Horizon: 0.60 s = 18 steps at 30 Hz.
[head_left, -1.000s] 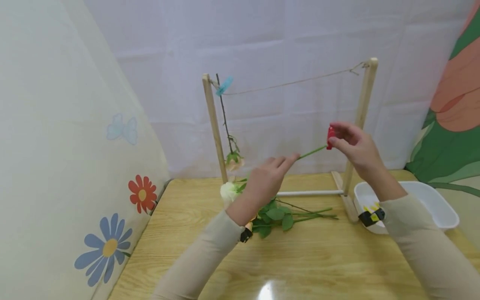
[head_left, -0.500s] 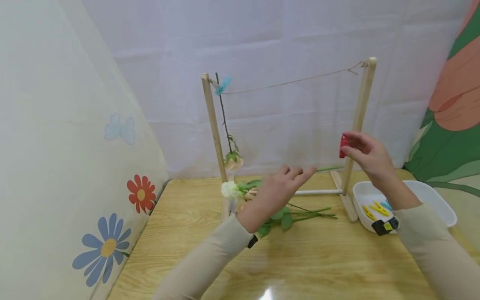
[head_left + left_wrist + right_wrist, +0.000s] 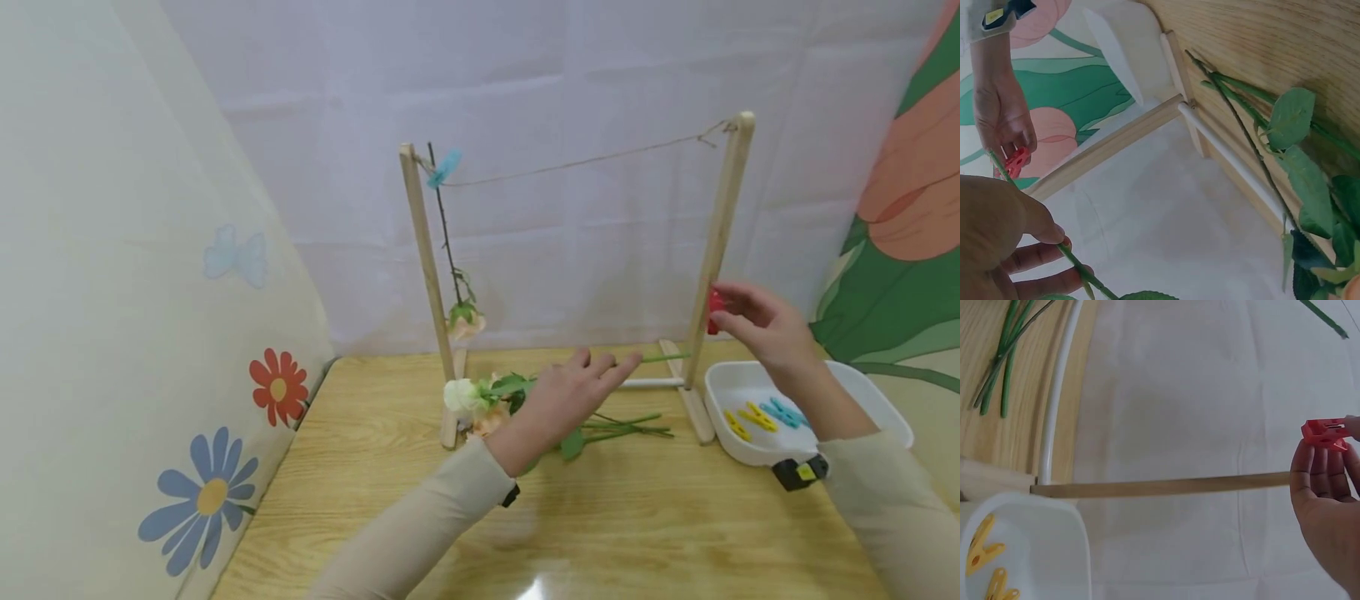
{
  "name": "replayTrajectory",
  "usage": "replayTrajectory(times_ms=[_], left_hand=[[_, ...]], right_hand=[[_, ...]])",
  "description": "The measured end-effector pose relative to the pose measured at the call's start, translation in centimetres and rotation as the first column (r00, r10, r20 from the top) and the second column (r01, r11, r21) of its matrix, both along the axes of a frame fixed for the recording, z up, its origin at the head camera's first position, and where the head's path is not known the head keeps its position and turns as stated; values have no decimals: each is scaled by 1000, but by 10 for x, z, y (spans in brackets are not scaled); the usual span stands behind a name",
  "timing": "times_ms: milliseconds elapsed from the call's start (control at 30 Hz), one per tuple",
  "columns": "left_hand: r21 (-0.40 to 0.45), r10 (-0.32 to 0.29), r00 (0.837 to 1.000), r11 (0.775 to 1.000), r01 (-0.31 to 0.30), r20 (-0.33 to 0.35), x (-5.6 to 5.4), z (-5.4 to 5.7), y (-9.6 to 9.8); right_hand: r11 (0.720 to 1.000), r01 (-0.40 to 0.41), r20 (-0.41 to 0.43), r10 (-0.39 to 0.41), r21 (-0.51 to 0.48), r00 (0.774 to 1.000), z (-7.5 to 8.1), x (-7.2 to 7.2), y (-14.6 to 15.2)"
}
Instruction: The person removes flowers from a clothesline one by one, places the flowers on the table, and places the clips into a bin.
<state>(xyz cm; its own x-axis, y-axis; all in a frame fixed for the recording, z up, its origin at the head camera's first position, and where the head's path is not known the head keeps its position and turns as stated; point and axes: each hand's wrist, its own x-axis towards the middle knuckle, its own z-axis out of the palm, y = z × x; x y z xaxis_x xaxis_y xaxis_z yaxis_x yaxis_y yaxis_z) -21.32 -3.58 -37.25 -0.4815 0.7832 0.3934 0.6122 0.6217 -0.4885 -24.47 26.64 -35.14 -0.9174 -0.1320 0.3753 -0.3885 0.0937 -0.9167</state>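
Observation:
My left hand [image 3: 570, 400] pinches a green flower stem [image 3: 1069, 255] between thumb and fingers, and the stem's bare end points right. Just left of that hand is a white rose [image 3: 462, 397]; I cannot tell whether it belongs to this stem. My right hand [image 3: 772, 333] pinches a red clothespin [image 3: 1324, 432] by the right post, apart from the stem. A peach rose [image 3: 467, 322] hangs head down from the string [image 3: 577, 165], clipped by a blue clothespin [image 3: 444, 169]. Leafy flower stems [image 3: 622, 427] lie on the table under my left hand.
A wooden frame with a left post [image 3: 427, 258], a right post [image 3: 723, 225] and a white lower bar [image 3: 652, 383] stands on the wooden table [image 3: 600, 525]. At the right, a white basin [image 3: 885, 417] holds yellow clothespins [image 3: 757, 417] and blue clothespins [image 3: 783, 412].
Both hands have moved right and down, the left with the stem and the right with the red clothespin. Stem and clothespin are farther apart, and more of the basin's clothespins show.

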Motion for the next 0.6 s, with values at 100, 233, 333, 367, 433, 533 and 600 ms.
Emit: replayTrajectory(times_ms=[100,233,333,367,433,533,600], left_hand=[[-19,4,1000,1000,-4,7,-1,-6,1],[-56,21,1000,998,-20,10,-4,-13,4],[-84,44,999,996,-42,23,-6,-19,6],[-93,51,998,994,-49,25,-7,-21,7],[-110,66,997,992,-62,33,-9,-24,8],[-127,79,995,989,-72,53,-12,-30,11],[-141,90,994,987,-80,67,-14,-34,12]], right_hand=[[1000,14,17,-14,14,1000,-5,2,8],[1000,16,39,-15,-19,999,-10,5,18],[999,26,55,-25,-26,998,-13,7,26],[999,39,59,-39,-7,997,-14,8,28],[995,79,61,-82,59,995,-16,9,33],[983,123,65,-133,140,989,-19,11,41],[975,141,69,-154,172,986,-21,12,46]])
